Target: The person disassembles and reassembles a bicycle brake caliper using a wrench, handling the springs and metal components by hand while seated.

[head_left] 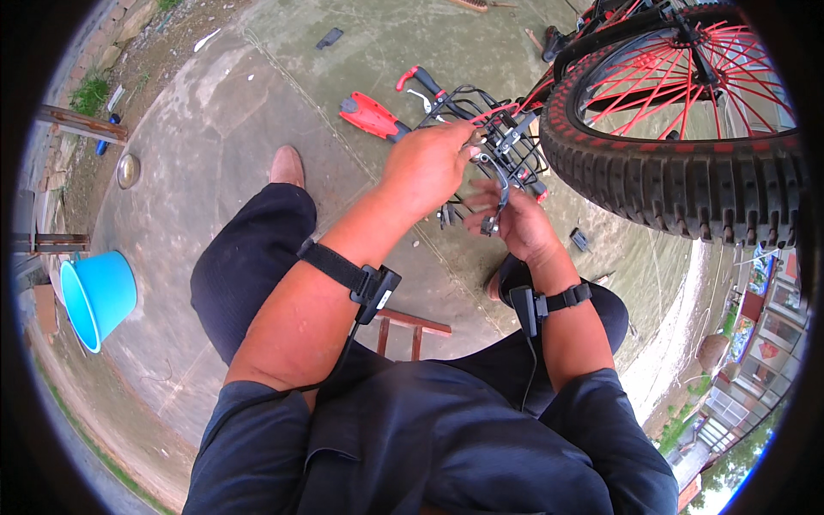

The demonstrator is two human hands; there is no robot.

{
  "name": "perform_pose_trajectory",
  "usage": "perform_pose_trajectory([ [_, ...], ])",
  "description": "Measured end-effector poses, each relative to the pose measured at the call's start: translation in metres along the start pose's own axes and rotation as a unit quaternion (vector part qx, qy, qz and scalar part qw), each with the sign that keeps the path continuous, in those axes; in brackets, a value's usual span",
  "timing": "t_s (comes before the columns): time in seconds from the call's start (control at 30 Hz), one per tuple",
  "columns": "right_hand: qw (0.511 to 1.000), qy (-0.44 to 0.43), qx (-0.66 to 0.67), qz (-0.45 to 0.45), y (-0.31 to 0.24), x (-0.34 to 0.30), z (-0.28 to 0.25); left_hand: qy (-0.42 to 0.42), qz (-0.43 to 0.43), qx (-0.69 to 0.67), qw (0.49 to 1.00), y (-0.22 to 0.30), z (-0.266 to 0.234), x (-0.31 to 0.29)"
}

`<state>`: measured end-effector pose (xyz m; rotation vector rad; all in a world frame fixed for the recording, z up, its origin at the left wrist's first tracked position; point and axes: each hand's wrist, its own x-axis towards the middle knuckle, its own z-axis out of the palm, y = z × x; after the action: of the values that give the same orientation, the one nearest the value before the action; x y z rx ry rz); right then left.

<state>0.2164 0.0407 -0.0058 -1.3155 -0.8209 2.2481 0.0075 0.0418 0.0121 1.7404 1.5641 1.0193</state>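
Weathered grey concrete ground (pixel 223 112) spreads outdoors beneath a bent, silver-grey metal piece (pixel 504 194), which sits between the person's two hands, near a black wire-framed basket (pixel 522 154). Left hand (pixel 429 167): fingers drawn together by the piece's upper end; whether they pinch it, I cannot tell. Right hand (pixel 521 225): fingers partly spread alongside its lower end, their hold equally unclear. Left of the basket lies a bright red, paddle-shaped plastic piece (pixel 370 113). To the right rises a knobbly black tyre (pixel 678 196) with red spokes (pixel 657 81). Farther left, a turquoise plastic bucket (pixel 113 287) leans over.
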Motion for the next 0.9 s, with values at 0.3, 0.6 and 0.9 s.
perform_pose_trajectory([
  [0.3,0.987,0.02,-0.055,-0.147,-0.018,-0.021,0.014,-0.06,-0.012,0.046,0.997,0.004,-0.001,0.003],
  [0.6,0.99,0.053,0.081,-0.106,-0.018,-0.018,0.015,0.062,-0.118,-0.054,0.99,-0.011,0.004,-0.001],
  [0.9,0.971,0.093,0.204,-0.088,-0.015,-0.012,0.004,-0.109,-0.359,-0.453,0.809,0.005,-0.007,-0.011],
])
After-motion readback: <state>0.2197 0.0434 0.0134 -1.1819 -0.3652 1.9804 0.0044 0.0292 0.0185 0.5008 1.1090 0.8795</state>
